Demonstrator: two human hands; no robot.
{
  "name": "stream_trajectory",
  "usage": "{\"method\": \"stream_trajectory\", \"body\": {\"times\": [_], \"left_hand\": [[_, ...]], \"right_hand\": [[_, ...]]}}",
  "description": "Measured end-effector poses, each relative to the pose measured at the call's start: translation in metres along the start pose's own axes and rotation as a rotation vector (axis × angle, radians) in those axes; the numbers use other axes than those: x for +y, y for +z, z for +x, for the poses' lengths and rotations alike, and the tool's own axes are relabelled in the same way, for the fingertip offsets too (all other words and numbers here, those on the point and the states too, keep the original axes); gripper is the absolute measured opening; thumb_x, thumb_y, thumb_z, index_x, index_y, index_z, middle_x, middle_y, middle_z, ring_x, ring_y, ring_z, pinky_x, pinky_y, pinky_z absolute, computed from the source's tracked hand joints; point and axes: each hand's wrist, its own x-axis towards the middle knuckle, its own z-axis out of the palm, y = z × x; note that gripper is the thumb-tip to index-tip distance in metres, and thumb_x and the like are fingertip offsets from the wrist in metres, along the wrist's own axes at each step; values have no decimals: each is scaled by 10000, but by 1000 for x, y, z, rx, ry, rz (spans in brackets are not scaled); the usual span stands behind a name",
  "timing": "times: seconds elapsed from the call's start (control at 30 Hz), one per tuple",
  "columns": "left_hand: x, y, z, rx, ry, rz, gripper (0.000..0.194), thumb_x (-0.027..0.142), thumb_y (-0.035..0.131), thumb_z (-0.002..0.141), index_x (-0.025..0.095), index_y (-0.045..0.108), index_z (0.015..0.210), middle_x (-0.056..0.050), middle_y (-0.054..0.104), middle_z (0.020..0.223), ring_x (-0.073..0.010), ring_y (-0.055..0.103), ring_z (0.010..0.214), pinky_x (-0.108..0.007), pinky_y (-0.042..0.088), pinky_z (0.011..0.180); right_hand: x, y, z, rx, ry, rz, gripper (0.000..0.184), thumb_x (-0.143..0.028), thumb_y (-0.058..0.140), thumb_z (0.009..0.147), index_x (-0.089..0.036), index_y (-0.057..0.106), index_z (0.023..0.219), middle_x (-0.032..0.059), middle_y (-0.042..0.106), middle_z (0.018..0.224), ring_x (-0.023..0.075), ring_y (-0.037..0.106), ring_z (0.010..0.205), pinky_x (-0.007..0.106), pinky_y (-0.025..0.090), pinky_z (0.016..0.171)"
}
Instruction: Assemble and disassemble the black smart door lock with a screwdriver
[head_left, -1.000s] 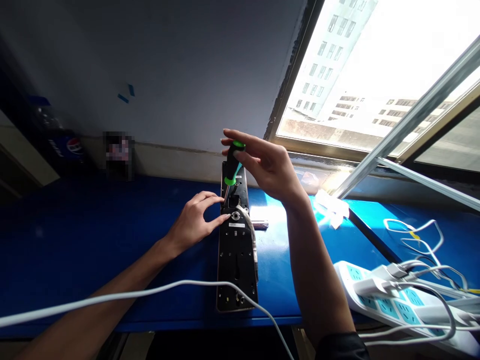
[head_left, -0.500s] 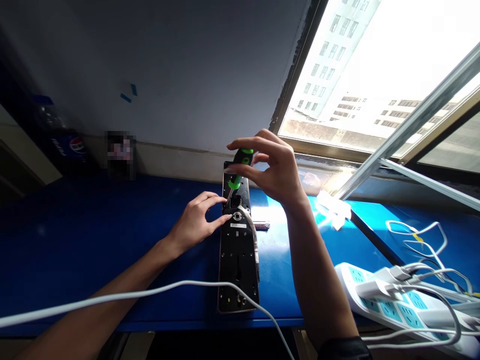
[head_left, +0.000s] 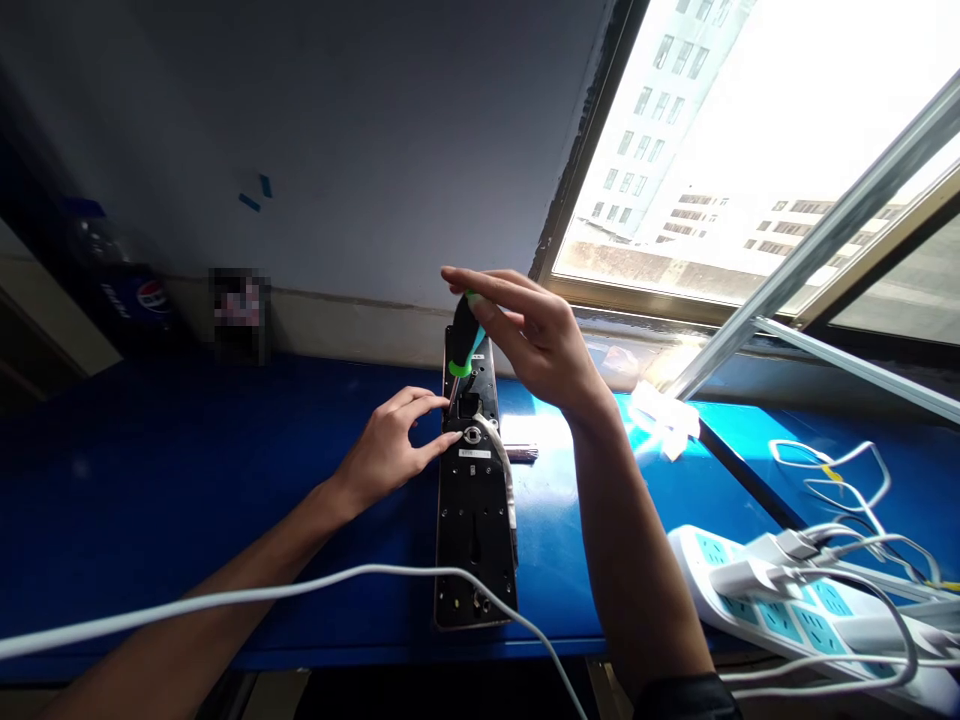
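Observation:
A long black electronic panel (head_left: 475, 520), dotted with screw holes, lies lengthwise on the blue tabletop. My right hand (head_left: 536, 325) grips a screwdriver (head_left: 466, 345) with a black, green and teal handle between thumb and fingers. Its slim shaft slants down to the panel's left edge, where the exact tip contact is hard to see. My left hand (head_left: 390, 440) rests at that edge, thumb and forefinger apart, their tips touching the panel near the shaft. A silvery taped cable (head_left: 506, 475) runs along the panel's right side.
A white cord (head_left: 300, 583) crosses the foreground over my left forearm and the panel's near end. At right sits a power strip (head_left: 787, 600) with plugs and cables. A slim brownish bundle (head_left: 523, 453) lies beside the panel; a Pepsi bottle (head_left: 135, 290) stands far left.
The right-hand fingers curled around the screwdriver handle half a second ago, then stretched out again toward the left, with the handle turning. The left hand and the panel stay in place.

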Motion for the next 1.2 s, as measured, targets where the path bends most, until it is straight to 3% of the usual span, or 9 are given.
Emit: {"method": "stream_trajectory", "body": {"times": [0.1, 0.27, 0.4, 0.47, 0.63, 0.7, 0.83, 1.0, 1.2], "left_hand": [[-1, 0, 0, 0, 1, 1, 368, 448, 774, 899, 244, 749, 1205, -73, 714, 1203, -273, 701, 1088, -433, 600, 950], [-1, 0, 0, -11, -11, 0, 373, 452, 775, 899, 247, 747, 1210, -69, 710, 1224, -268, 702, 1081, -418, 606, 914], [-2, 1, 0, -1, 1, 0, 381, 453, 772, 902, 233, 743, 1212, -81, 713, 1214, -274, 701, 1085, -412, 607, 891], [-2, 2, 0, -1, 0, -6, 384, 453, 775, 899, 231, 743, 1211, -82, 714, 1211, -272, 703, 1074, -405, 609, 874], [1, -1, 0, -19, -26, -10, 396, 460, 773, 901, 233, 743, 1224, -73, 704, 1229, -257, 697, 1058, -386, 606, 862], [1, -1, -1, -20, -30, -8, 401, 461, 773, 902, 227, 743, 1227, -74, 704, 1227, -253, 696, 1056, -380, 602, 859], [1, -1, -1, -16, -21, -18, 400, 449, 777, 900, 217, 744, 1224, -77, 709, 1215, -259, 694, 1074, -372, 596, 852], [2, -1, -1, -19, -32, -24, 406, 456, 771, 904, 216, 739, 1230, -77, 701, 1235, -259, 693, 1076, -379, 593, 866], [3, -1, 0, -20, -29, -26, 411, 469, 762, 908, 215, 735, 1230, -80, 707, 1216, -261, 691, 1069, -390, 592, 862]], "right_hand": [[-2, 0, 0, -55, 9, 101, 373, -301, 584, 1025, -304, 705, 1378, 21, 735, 1306, 206, 701, 1174, 393, 612, 986], [1, 0, 0, 95, -87, -89, 294, -353, 845, 848, -338, 822, 1141, -3, 710, 972, 155, 656, 872, 331, 608, 826], [-1, 0, 1, -46, -34, 2, 361, -338, 588, 1033, -327, 704, 1375, 37, 725, 1191, 186, 688, 1077, 376, 603, 959], [-2, 0, 0, -97, 7, 96, 403, -300, 550, 1043, -307, 661, 1430, 37, 723, 1305, 204, 688, 1184, 393, 598, 1008], [-3, -1, 0, 54, -17, -81, 300, -327, 806, 879, -286, 806, 1176, 12, 728, 1049, 160, 687, 947, 318, 615, 839], [-4, -2, 0, 54, -33, -118, 286, -336, 767, 916, -274, 801, 1193, 24, 710, 1053, 157, 674, 954, 313, 608, 834], [-8, -2, -1, -93, 5, 43, 385, -250, 571, 1033, -258, 682, 1402, 46, 728, 1257, 174, 687, 1139, 335, 606, 949], [-7, 2, -1, 20, -16, -126, 320, -341, 784, 906, -252, 790, 1213, 18, 693, 1021, 133, 658, 883, 281, 606, 794], [-14, 1, -1, -127, 41, -26, 425, -240, 558, 1024, -258, 645, 1440, 42, 717, 1296, 183, 678, 1174, 326, 610, 950]]}}
